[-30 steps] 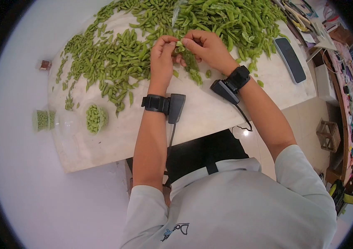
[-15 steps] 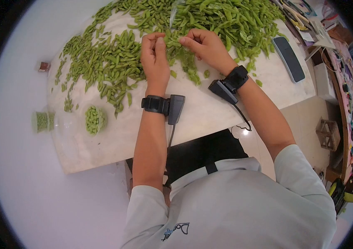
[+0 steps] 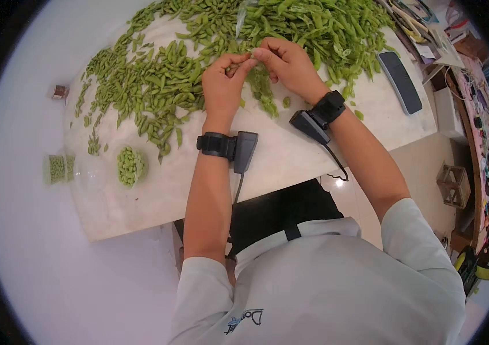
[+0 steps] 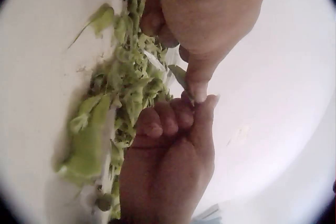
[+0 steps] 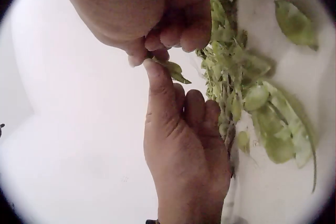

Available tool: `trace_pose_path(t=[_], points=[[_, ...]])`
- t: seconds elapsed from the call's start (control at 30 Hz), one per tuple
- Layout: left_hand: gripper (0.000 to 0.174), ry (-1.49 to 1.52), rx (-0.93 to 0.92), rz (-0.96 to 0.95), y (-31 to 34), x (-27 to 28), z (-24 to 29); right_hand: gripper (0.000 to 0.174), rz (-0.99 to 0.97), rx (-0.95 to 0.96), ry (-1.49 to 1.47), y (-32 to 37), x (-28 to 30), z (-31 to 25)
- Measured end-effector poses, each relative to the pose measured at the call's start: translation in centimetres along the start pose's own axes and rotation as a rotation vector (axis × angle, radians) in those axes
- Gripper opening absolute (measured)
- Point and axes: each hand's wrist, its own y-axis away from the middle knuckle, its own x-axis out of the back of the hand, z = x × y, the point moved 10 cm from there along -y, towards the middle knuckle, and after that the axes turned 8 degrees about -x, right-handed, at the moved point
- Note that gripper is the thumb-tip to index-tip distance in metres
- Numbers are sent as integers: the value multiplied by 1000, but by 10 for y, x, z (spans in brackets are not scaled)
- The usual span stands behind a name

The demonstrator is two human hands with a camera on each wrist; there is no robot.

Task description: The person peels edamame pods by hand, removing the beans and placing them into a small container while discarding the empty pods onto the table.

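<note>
In the head view both hands meet at the fingertips over the near edge of the green pod heap [image 3: 169,72]. My left hand [image 3: 221,89] pinches a small green pod [image 5: 176,70] between thumb and fingers. My right hand [image 3: 293,69] pinches the same pod from the other side, its other fingers curled. The left wrist view shows the pod [image 4: 179,76] sticking out between the left hand [image 4: 210,19] and the right hand [image 4: 163,176]. Fingers cover part of the pod.
Shelled beans [image 3: 131,165] fill a clear cup at the left of the table [image 3: 164,201]. Another bean container [image 3: 56,168] and a small brown-labelled jar [image 3: 59,92] stand farther left. A phone [image 3: 401,82] lies at the right, beside tools [image 3: 411,23]. Flattened green pods [image 3: 263,95] lie beneath the hands.
Half a second ago the hands were apart; my left hand has moved right to meet the right one, its fingers now bent inward. The right hand has barely moved.
</note>
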Motion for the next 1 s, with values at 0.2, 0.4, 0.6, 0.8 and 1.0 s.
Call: trace_pose_path(t=[0.2, 0.4, 0.6, 0.8, 1.0], points=[[12, 136, 11, -34, -2, -3, -14, 28, -57, 32, -55, 0, -5, -4], [15, 319, 143, -56, 1, -9, -17, 28, -86, 38, -69, -1, -9, 1], [13, 455, 204, 9, 3, -8, -22, 25, -66, -20, -37, 0, -10, 4], [12, 426, 128, 72, 0, 1, -24, 24, -42, -53, -63, -3, -6, 9], [16, 374, 156, 85, -1, 2, -26, 24, -23, -83, -197, -3, -2, 7]])
